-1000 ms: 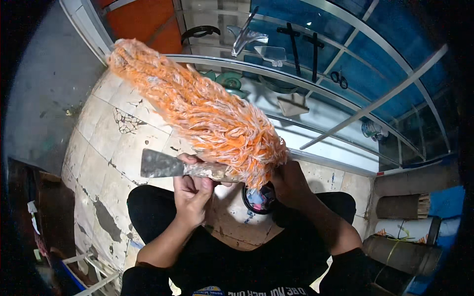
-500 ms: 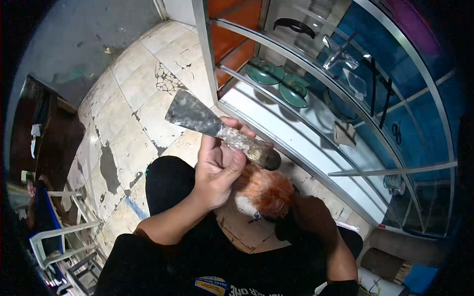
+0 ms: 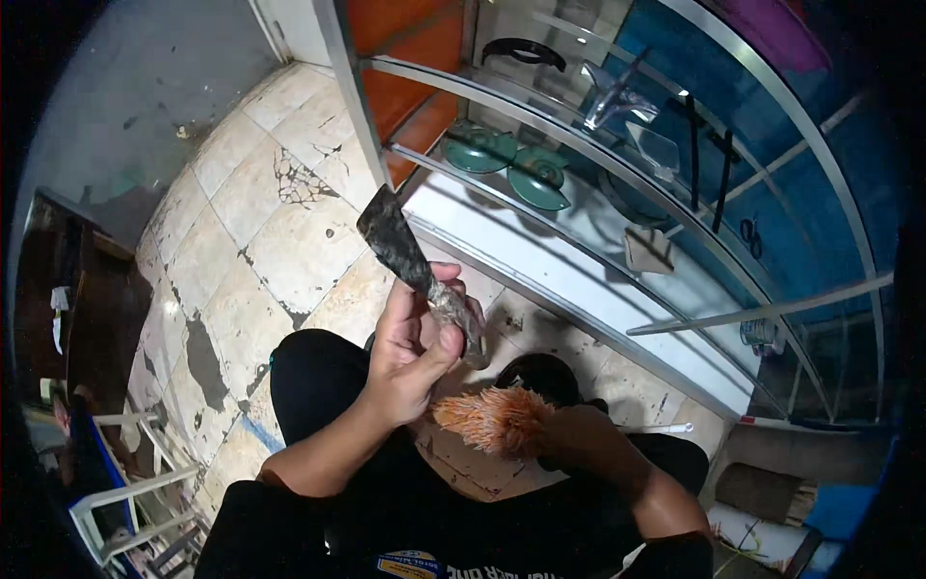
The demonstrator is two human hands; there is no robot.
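My left hand (image 3: 410,352) is closed around the worn handle of a putty knife (image 3: 397,241), its wide, dirty dark blade pointing up and away to the left. Below it, my right hand (image 3: 579,436) grips an orange-bristled brush (image 3: 494,421), bristles facing left toward my left wrist. Shadow hides most of the right fingers and the brush's handle. The bristles look apart from the knife. A round black thing (image 3: 536,376), too dark to identify, shows just beyond the brush.
A glass display case (image 3: 579,256) with metal framing stands ahead to the right, holding green discs (image 3: 538,179) and a faucet (image 3: 617,99). Cracked floor tiles (image 3: 299,236) spread to the left. A white metal frame (image 3: 116,473) stands at lower left, near a dark wooden cabinet (image 3: 106,318).
The putty knife has turned in my left hand so its blade points more steeply upward and shows narrower. My right hand and the brush have moved slightly left, with the bristles swung leftward.
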